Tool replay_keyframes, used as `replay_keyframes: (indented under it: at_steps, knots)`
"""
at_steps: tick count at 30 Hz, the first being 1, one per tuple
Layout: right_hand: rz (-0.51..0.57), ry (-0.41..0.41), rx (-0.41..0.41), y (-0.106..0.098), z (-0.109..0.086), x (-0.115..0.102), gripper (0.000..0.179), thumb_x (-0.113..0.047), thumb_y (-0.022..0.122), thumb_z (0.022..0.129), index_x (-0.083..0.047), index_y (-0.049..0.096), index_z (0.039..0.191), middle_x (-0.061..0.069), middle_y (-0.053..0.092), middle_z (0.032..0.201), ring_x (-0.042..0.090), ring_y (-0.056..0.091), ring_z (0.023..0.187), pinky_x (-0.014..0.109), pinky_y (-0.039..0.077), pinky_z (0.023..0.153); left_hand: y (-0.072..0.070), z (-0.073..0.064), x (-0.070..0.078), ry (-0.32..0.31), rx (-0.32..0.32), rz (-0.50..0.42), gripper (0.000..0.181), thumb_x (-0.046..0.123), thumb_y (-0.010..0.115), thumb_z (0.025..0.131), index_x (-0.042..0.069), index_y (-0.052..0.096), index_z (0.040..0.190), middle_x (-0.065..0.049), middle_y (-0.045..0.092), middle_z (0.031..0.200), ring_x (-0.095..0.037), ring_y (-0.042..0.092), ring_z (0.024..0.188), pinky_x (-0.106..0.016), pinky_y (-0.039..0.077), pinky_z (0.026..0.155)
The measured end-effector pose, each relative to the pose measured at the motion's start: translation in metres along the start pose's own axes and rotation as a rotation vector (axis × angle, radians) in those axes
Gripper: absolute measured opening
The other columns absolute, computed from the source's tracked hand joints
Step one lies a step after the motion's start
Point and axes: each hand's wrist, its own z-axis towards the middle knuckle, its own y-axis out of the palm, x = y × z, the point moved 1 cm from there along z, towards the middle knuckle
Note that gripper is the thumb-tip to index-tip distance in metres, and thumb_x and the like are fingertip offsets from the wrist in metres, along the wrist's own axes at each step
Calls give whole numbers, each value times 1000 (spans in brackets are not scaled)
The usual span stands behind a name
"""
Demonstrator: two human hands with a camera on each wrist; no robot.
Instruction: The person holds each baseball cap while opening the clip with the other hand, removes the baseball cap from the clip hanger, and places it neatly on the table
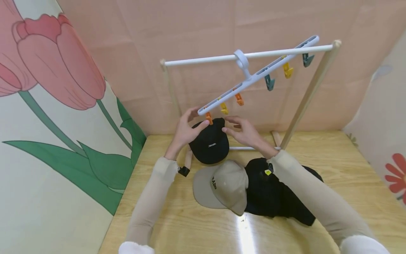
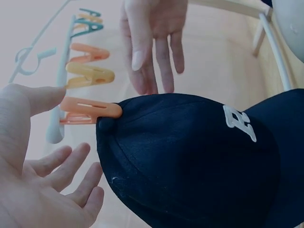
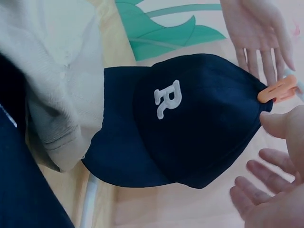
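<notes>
A dark baseball cap [image 1: 210, 144] with a white letter R hangs from the end orange clip [image 2: 92, 109] of a pale hanger [image 1: 250, 79]. That clip bites the crown's edge, and the brim points down. My left hand [image 1: 186, 130] is spread beside the clip, its thumb near the hanger's end in the left wrist view. On the cap's other side is my right hand [image 1: 243, 131], fingers loosely extended, thumb close to the crown in the right wrist view. Neither hand grips the cap.
The hanger's hook sits over a white rail [image 1: 203, 60] on a wooden-legged stand [image 1: 311, 95]. Several other clips, such as a yellow clip [image 1: 287, 70], hang along it. A beige cap [image 1: 226, 185] and black caps [image 1: 269, 190] lie overlapping on the wooden table [image 1: 177, 229].
</notes>
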Motion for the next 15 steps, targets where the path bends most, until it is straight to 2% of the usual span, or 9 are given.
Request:
replay_keyframes:
  at_steps: [10, 15]
  knots:
    - [99, -52, 31, 7, 8, 8, 52, -17, 72, 104, -1, 58, 151, 19, 55, 158, 38, 48, 150, 58, 40, 123, 3, 6, -3, -29, -41, -62, 61, 21, 84, 95, 9, 59, 149, -11, 65, 145, -31, 62, 135, -54, 45, 120]
    - [124, -87, 32, 10, 11, 10, 52, -13, 73, 103, -2, 58, 151, 18, 56, 157, 37, 48, 150, 56, 39, 125, 6, 10, -4, -29, -58, -79, 52, 19, 83, 95, 7, 65, 141, -13, 69, 140, -33, 64, 133, -56, 44, 120]
